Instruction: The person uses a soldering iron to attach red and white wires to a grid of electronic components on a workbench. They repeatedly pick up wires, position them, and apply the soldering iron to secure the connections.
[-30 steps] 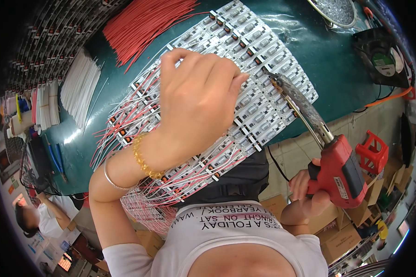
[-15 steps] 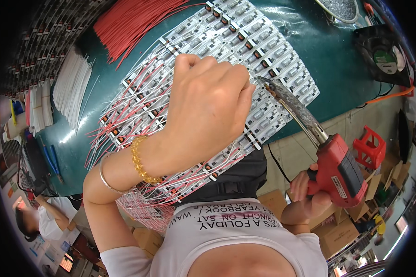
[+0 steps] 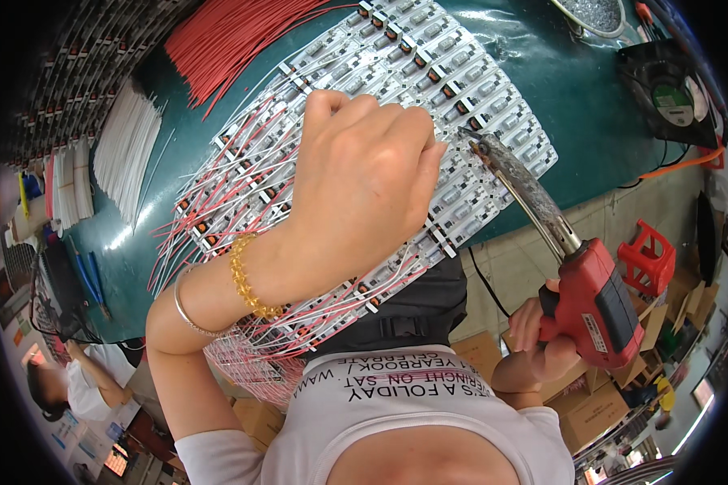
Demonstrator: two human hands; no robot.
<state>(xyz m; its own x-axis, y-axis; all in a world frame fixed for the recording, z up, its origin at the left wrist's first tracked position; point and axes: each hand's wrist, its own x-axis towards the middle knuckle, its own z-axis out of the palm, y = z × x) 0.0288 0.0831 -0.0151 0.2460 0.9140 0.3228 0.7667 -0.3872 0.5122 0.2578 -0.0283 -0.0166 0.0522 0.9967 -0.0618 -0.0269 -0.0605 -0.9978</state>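
Observation:
My left hand [image 3: 364, 170] is closed in a pinch above a panel of small circuit boards [image 3: 493, 97]. Whatever its fingertips hold is hidden under the hand. My right hand [image 3: 546, 343] grips the handle of a red and black soldering gun [image 3: 598, 303]. The gun's long metal barrel slants up and left, its dark tip over the panel a little right of my left fingers. Red and white wires [image 3: 255, 174] hang off the panel's left part, around and beneath my left wrist.
A bundle of red wires [image 3: 226, 36] and a bundle of white wires [image 3: 129, 149] lie on the green tabletop [image 3: 578, 158]. A black fan [image 3: 671, 97] and a round dish [image 3: 594, 16] stand at the far right. Below are a red stool [image 3: 647, 259] and cardboard boxes [image 3: 594, 412]. Someone sits at lower left.
The soldering gun's tip has shifted slightly to the right, away from my left fingers. My left hand has barely moved and stays closed over the panel.

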